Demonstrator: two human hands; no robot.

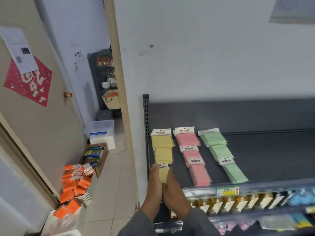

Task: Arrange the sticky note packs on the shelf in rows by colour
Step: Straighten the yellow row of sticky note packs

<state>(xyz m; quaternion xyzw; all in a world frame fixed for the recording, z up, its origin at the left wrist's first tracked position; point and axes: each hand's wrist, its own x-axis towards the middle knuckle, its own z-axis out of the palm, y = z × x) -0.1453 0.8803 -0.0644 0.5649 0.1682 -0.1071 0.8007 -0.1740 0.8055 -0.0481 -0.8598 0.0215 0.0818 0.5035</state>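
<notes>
A yellow sticky note pack [163,172] lies at the front left corner of the dark grey shelf [264,155], pressed between two hands held flat and upright. The left hand [154,186] presses its left side, the right hand [173,191] its right side, fingers straight and together, and the heels of the two hands meet just in front of the shelf's front edge. Its white header card carries black print too blurred to read for certain.

Behind it, toward the shelf's back edge, two more yellow packs [162,145] overlap in one row along the left edge; the rearmost header reads "STICKY NOTE". Just to the right runs a row of pink packs [192,155], overlapping from back to front, with the same "STICKY NOTE" headers. Further right, apart from the pink, a row of green packs [221,154] slants toward the front edge; one header there shows the same kind of label, though blurred. The right part of the shelf carries nothing visible.

A yellow-green price tag [227,191] with a red arrow sits on the front rail; its writing cannot be made out. Below it, lower shelves hold rows of packaged goods [238,204].

To the left, on the floor by an open door, orange packs [75,183] are heaped, with a cardboard box [97,155] behind them. The door bears a red paper decoration [27,82] and a white printed sheet [18,50]
</notes>
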